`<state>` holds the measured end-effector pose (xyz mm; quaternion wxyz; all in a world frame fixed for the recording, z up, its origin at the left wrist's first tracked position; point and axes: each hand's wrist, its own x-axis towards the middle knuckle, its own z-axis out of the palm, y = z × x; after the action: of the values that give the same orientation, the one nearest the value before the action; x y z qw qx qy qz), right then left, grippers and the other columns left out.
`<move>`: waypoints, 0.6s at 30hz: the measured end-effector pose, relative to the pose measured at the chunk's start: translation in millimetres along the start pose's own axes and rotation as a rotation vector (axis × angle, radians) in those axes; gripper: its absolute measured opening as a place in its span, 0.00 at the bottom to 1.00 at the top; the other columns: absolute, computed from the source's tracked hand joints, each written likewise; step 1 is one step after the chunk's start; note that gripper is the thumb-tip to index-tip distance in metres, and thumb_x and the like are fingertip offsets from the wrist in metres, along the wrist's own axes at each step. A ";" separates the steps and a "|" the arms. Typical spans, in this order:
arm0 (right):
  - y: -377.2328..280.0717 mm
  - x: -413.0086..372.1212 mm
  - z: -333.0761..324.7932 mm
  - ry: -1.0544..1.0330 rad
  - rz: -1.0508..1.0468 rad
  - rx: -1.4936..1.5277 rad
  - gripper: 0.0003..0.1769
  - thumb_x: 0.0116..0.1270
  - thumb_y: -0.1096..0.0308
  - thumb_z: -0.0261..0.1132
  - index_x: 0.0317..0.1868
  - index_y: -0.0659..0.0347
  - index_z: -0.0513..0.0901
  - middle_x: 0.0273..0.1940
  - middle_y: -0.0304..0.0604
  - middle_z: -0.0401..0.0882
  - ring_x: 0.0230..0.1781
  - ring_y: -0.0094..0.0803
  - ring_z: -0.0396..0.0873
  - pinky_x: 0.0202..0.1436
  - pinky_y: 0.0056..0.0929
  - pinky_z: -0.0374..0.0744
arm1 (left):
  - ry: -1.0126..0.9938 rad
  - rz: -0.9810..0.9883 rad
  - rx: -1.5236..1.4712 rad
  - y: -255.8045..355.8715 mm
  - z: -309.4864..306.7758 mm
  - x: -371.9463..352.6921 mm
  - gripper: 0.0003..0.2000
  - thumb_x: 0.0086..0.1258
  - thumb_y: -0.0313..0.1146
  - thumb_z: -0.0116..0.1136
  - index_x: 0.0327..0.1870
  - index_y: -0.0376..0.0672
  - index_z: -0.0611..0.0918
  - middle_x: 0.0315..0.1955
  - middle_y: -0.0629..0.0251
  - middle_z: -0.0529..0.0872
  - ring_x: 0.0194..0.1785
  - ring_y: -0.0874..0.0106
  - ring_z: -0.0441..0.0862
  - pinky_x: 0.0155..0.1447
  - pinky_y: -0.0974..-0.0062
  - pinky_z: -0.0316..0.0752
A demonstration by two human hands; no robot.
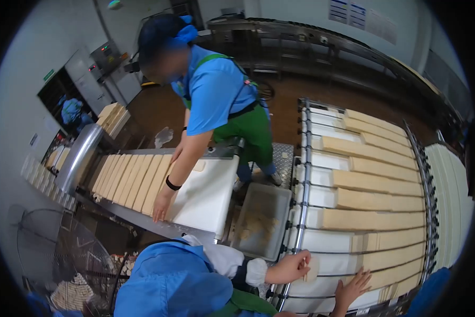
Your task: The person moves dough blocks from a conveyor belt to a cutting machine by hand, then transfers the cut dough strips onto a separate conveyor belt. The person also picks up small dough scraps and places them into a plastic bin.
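At the near end of a white conveyor belt (322, 248) divided by thin rods, my left hand (290, 267) has its fingers curled in a pinch at a thin, round, pale dough piece (313, 269). My right hand (353, 287) lies to the right of it, fingers spread, touching the near end of a lane of pale, dough-like sheets (393, 259). Long rows of these sheets lie in the lanes, their left ends at differing positions. Between my two hands, white belt shows.
Across from me, a co-worker (221, 90) in blue and green leans over another conveyor (205, 195), with hands at wide pale strips (137, 179). A grey bin (264, 211) holding scraps stands between the conveyors. A wire fan guard (58, 253) is at lower left.
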<state>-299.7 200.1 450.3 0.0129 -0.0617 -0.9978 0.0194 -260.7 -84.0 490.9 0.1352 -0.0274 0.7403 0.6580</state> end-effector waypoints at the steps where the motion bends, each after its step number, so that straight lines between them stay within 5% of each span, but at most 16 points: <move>1: -13.2 -1.1 -12.3 -0.017 0.023 0.008 0.59 0.44 0.65 0.75 0.76 0.56 0.53 0.77 0.56 0.45 0.79 0.54 0.42 0.76 0.63 0.41 | 0.047 -0.007 -0.123 -2.3 -15.2 -3.9 0.15 0.66 0.32 0.64 0.46 0.42 0.70 0.31 0.61 0.81 0.36 0.70 0.82 0.36 0.72 0.74; 2: -24.7 0.8 -11.7 0.083 -0.061 0.073 0.58 0.44 0.67 0.73 0.76 0.56 0.53 0.77 0.57 0.46 0.79 0.55 0.41 0.76 0.63 0.40 | 0.094 -0.009 -0.248 -4.9 -27.8 -5.8 0.15 0.67 0.33 0.65 0.47 0.42 0.70 0.33 0.63 0.82 0.37 0.73 0.82 0.37 0.75 0.74; 3: -33.2 0.5 -7.7 0.179 -0.145 0.140 0.57 0.44 0.70 0.71 0.76 0.56 0.53 0.77 0.58 0.46 0.79 0.55 0.41 0.76 0.63 0.40 | 0.276 0.236 -0.307 -10.0 -34.5 -10.1 0.17 0.67 0.34 0.64 0.50 0.43 0.71 0.37 0.62 0.82 0.36 0.71 0.82 0.36 0.74 0.76; 6: -102.1 0.1 -19.8 0.270 -0.389 0.304 0.48 0.45 0.77 0.65 0.72 0.59 0.61 0.73 0.60 0.54 0.76 0.58 0.49 0.75 0.60 0.48 | 0.484 0.213 -0.015 17.8 -93.1 -55.5 0.19 0.66 0.31 0.66 0.54 0.42 0.71 0.53 0.58 0.77 0.48 0.74 0.80 0.47 0.80 0.78; 12: -323.2 -39.7 -49.5 0.115 -1.073 0.696 0.28 0.50 0.78 0.64 0.56 0.65 0.74 0.60 0.59 0.70 0.63 0.60 0.68 0.66 0.55 0.67 | 1.114 0.478 0.230 -33.4 -216.8 -137.3 0.18 0.61 0.25 0.64 0.51 0.39 0.73 0.36 0.61 0.74 0.36 0.70 0.72 0.43 0.72 0.72; 18: -557.5 -105.3 -36.0 -0.349 -1.510 0.912 0.24 0.57 0.72 0.64 0.55 0.65 0.75 0.57 0.59 0.73 0.59 0.54 0.72 0.63 0.44 0.72 | 1.554 -0.177 0.372 -176.5 -333.7 -217.3 0.30 0.49 0.26 0.65 0.57 0.38 0.69 0.43 0.49 0.74 0.43 0.58 0.73 0.49 0.62 0.71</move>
<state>-262.6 -364.4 506.3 -0.1062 0.6257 -0.6557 0.4089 -67.9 -464.8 404.1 -0.3647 -0.5132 0.7153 0.3034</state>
